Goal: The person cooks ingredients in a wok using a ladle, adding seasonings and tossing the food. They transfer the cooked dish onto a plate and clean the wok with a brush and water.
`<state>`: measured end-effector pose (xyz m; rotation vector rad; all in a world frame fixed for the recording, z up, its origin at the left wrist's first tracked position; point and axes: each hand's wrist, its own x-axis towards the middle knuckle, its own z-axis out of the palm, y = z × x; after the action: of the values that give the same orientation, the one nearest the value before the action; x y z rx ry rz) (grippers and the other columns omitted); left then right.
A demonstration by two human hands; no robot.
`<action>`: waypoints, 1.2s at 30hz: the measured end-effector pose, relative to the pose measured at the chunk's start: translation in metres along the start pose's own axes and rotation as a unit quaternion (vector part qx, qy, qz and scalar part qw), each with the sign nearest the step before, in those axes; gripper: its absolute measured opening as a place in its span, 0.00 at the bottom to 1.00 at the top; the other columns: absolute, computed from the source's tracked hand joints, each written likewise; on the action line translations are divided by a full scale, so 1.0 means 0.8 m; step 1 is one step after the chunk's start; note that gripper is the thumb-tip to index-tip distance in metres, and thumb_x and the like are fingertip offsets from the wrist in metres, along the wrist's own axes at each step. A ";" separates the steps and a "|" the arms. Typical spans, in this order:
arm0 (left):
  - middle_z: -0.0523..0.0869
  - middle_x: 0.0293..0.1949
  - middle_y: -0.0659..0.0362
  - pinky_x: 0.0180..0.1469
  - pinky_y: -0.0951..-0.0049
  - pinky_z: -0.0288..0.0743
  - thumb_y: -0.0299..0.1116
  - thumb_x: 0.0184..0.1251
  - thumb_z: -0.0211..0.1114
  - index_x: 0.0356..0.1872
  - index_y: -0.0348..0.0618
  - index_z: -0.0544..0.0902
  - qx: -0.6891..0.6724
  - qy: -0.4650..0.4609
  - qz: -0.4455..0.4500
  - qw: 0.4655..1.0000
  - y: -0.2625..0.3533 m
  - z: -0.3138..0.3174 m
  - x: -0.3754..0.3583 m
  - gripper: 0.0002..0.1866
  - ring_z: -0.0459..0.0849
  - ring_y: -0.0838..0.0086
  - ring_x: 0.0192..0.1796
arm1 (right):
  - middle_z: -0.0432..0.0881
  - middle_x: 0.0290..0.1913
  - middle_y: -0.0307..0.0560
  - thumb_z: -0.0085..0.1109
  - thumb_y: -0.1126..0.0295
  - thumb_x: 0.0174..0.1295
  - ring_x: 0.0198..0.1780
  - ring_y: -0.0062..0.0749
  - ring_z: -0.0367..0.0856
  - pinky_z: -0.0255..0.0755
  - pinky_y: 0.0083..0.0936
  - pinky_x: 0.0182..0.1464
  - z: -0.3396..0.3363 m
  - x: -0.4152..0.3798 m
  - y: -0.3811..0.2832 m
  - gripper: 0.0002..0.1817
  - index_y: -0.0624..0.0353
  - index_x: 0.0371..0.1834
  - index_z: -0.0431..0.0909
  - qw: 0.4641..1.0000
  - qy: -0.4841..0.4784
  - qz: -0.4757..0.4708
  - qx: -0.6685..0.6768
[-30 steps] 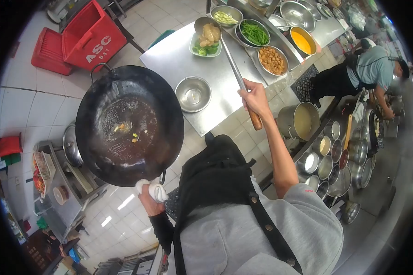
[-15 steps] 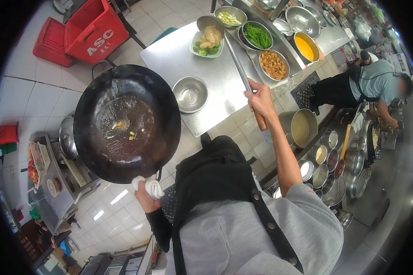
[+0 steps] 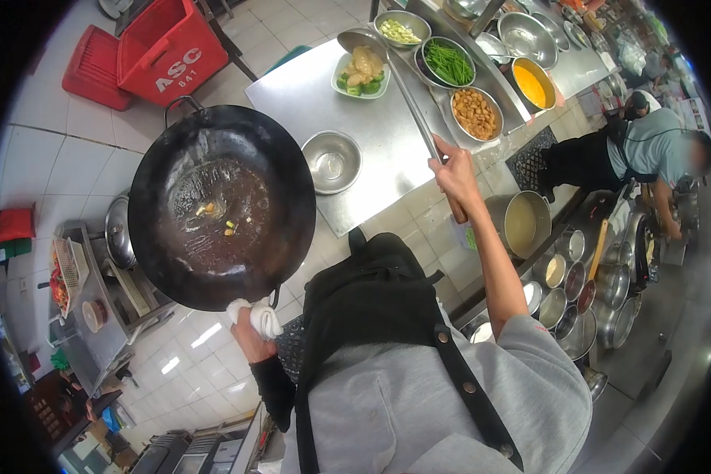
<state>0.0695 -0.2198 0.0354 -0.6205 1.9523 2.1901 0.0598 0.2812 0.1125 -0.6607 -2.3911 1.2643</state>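
Observation:
My left hand (image 3: 252, 336) grips the near rim of a dark wok (image 3: 162, 237) through a folded white cloth (image 3: 256, 318). A few small food scraps (image 3: 229, 228) lie on the wok's wet brown bottom. My right hand (image 3: 457, 178) is closed round the long handle of a metal ladle (image 3: 409, 101), below its middle. The ladle's bowl is over a square white dish (image 3: 375, 88) at the table's far end. Pale saucy pieces (image 3: 363, 66) sit on green vegetables in that dish, close against the ladle.
The steel table (image 3: 284, 93) also bears a small metal bowl (image 3: 331, 162). Bowls of chopped greens (image 3: 448, 62), brown cubes (image 3: 475, 113) and orange liquid (image 3: 532, 84) line its right side. A red crate (image 3: 166, 55) stands at upper left. A co-worker (image 3: 648, 146) works at right.
The view has shifted slightly. Both hands keep their holds on the wok and the ladle. The ladle stays over the white dish, with little visible movement.

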 end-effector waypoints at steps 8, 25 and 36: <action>0.84 0.29 0.57 0.28 0.72 0.82 0.32 0.70 0.57 0.31 0.38 0.81 -0.065 0.028 -0.051 0.996 0.030 0.008 -0.014 0.10 0.86 0.72 0.28 | 0.76 0.21 0.55 0.58 0.78 0.54 0.22 0.29 0.75 0.72 0.32 0.30 -0.002 -0.002 0.001 0.30 0.68 0.65 0.78 0.995 0.021 -0.075 -0.061; 0.84 0.31 0.57 0.29 0.72 0.79 0.30 0.68 0.58 0.31 0.36 0.82 -0.071 0.020 -0.080 0.994 0.036 -0.001 -0.010 0.09 0.85 0.72 0.29 | 0.77 0.25 0.59 0.58 0.77 0.55 0.22 0.33 0.76 0.72 0.32 0.31 0.020 -0.028 0.018 0.32 0.63 0.68 0.77 0.983 0.075 -0.133 -0.103; 0.85 0.30 0.57 0.28 0.71 0.81 0.33 0.72 0.56 0.32 0.42 0.79 -0.076 0.039 -0.081 0.993 0.040 0.008 -0.007 0.09 0.85 0.72 0.28 | 0.76 0.17 0.38 0.58 0.78 0.61 0.14 0.19 0.74 0.69 0.23 0.16 0.018 -0.079 0.025 0.29 0.70 0.68 0.76 0.986 0.021 0.091 0.135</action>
<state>0.0615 -0.2171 0.0671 -0.8677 1.7125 2.2575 0.1099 0.2463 0.0824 -0.8261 -2.1108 1.5970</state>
